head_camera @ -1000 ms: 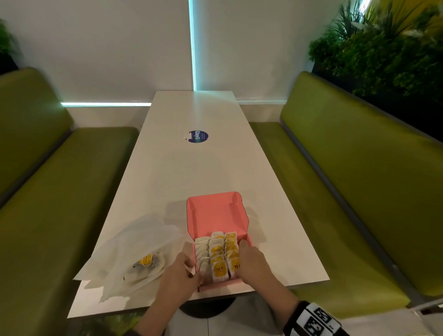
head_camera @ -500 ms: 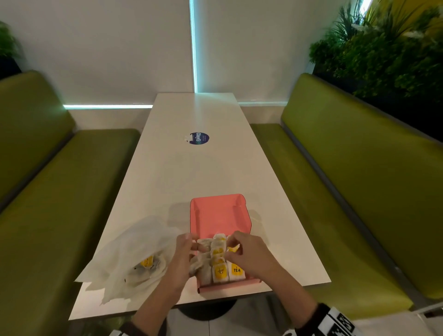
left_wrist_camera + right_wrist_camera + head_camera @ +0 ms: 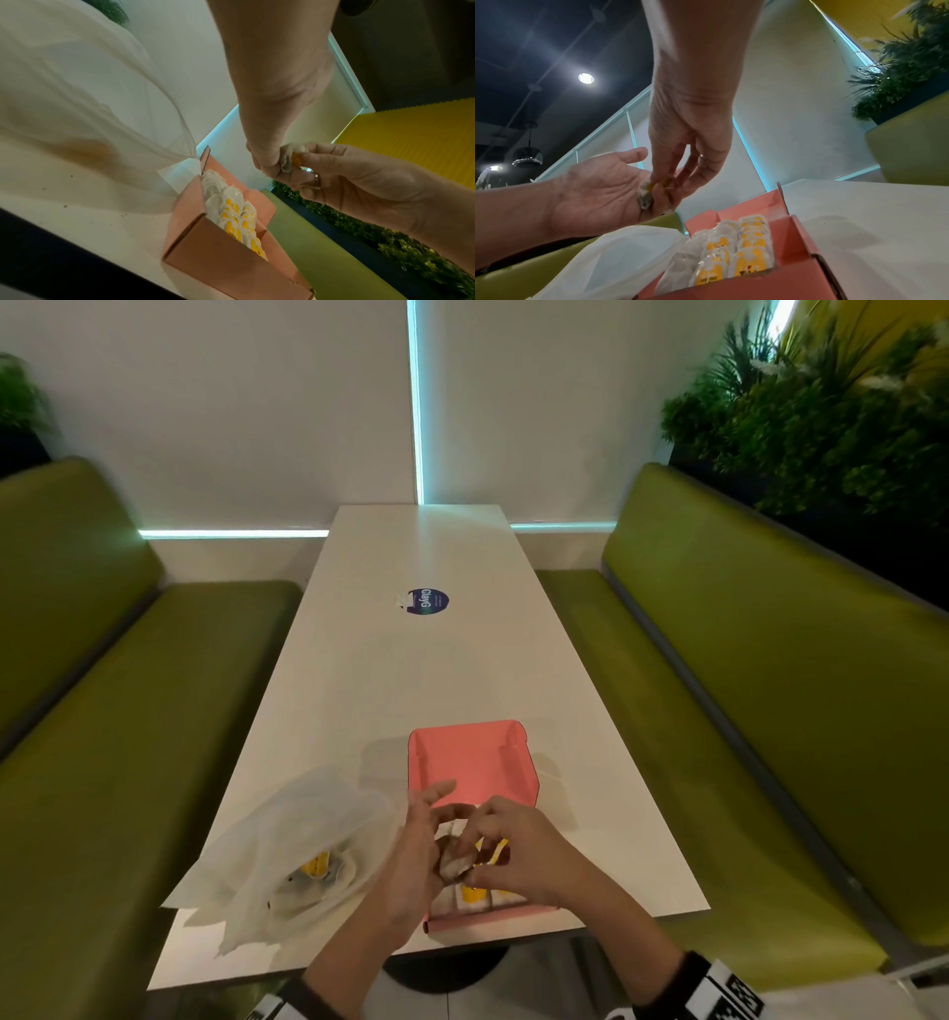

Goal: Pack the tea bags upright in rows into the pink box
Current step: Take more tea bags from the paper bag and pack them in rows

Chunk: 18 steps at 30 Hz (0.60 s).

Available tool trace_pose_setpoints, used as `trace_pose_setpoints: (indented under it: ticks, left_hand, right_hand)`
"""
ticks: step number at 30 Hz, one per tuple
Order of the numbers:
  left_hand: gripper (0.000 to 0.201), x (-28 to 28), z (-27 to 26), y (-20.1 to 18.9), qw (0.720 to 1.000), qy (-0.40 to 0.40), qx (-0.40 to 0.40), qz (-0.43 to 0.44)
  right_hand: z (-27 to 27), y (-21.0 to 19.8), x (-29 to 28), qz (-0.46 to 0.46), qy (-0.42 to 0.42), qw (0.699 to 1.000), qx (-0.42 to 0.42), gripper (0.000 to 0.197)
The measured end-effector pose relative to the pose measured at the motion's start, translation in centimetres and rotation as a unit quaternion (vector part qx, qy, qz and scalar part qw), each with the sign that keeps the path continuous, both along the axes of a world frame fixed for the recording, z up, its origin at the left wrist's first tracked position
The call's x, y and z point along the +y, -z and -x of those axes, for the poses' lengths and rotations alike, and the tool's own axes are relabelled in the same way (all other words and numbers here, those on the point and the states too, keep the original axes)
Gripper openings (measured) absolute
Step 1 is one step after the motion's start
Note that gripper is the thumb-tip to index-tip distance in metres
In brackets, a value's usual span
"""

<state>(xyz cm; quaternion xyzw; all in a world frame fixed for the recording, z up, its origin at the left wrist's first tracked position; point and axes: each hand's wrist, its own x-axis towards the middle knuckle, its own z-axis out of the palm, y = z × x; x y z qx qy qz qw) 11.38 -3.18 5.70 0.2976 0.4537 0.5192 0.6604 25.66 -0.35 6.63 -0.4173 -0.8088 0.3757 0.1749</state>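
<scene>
The pink box stands open at the table's near edge, lid flap upright at the far side. Rows of white tea bags with yellow labels stand upright in its near half. Just above those rows both hands meet on one crumpled tea bag. My left hand cradles it in its curled fingers, as the left wrist view shows. My right hand, which wears a ring, pinches the same tea bag from above with its fingertips.
A clear plastic bag lies left of the box with a few yellow-labelled tea bags inside. The white table carries a round blue sticker further away. Green benches flank both sides, with plants at the far right.
Both hands left the near end of the box, reached into the rows, then rose a little. They now hold one tea bag between them above the box.
</scene>
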Motion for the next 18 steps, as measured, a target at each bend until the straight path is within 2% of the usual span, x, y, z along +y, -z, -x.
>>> trace_pose_setpoints:
  ticks: [3,6,8,10,13,16,18]
  left_hand:
    - [0.064,-0.4,0.3,0.3,0.999,0.042,0.016,-0.002]
    - [0.035,-0.8,0.5,0.7,0.990,0.092,0.111,-0.005]
    - [0.018,-0.8,0.5,1.1,0.980,0.067,0.189,-0.012]
    - [0.005,-0.7,0.5,1.2,0.975,0.019,0.221,-0.017]
    - [0.006,-0.6,0.6,1.3,0.975,-0.001,0.222,-0.025]
    - [0.009,-0.6,0.6,1.2,0.971,0.016,0.235,-0.031]
    - [0.013,-0.6,0.7,1.1,0.968,0.016,0.246,-0.040]
  right_hand:
    - [0.1,0.1,0.3,-0.023,0.028,0.999,-0.013,0.013]
    - [0.1,-0.2,0.5,-0.038,0.081,0.996,-0.010,0.010]
    - [-0.1,-0.7,0.6,-0.030,0.108,0.994,0.011,0.003]
    - [-0.4,-1.1,0.6,0.019,0.119,0.992,0.036,0.008]
    - [-0.6,-1.1,0.6,0.075,0.122,0.989,0.040,0.024]
    - [-0.9,-1.0,0.6,0.073,0.138,0.986,0.060,0.018]
    - [-1.4,-1.4,0.9,0.116,0.161,0.974,0.110,0.010]
